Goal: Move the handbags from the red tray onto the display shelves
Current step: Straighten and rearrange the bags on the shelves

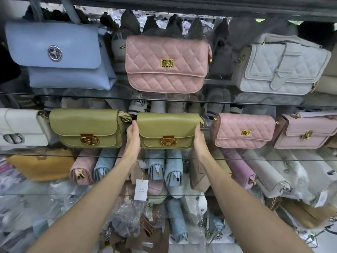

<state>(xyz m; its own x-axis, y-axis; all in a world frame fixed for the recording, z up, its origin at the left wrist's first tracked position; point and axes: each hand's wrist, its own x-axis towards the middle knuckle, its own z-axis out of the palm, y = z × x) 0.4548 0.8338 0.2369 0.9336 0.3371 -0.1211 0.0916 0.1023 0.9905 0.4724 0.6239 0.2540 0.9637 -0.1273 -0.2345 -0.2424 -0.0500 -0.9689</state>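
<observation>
An olive-green handbag (167,130) with a gold clasp stands on the middle glass shelf (255,159). My left hand (133,137) grips its left side and my right hand (199,139) grips its right side. A second, matching olive handbag (87,127) stands just to its left, and a small pink quilted handbag (244,130) stands to its right. The red tray is not in view.
The upper shelf carries a blue bag (60,55), a large pink quilted bag (166,63) and a grey quilted bag (280,68). A white bag (21,126) and a mauve bag (306,132) flank the middle row. Lower shelves hold several packed and plastic-wrapped bags.
</observation>
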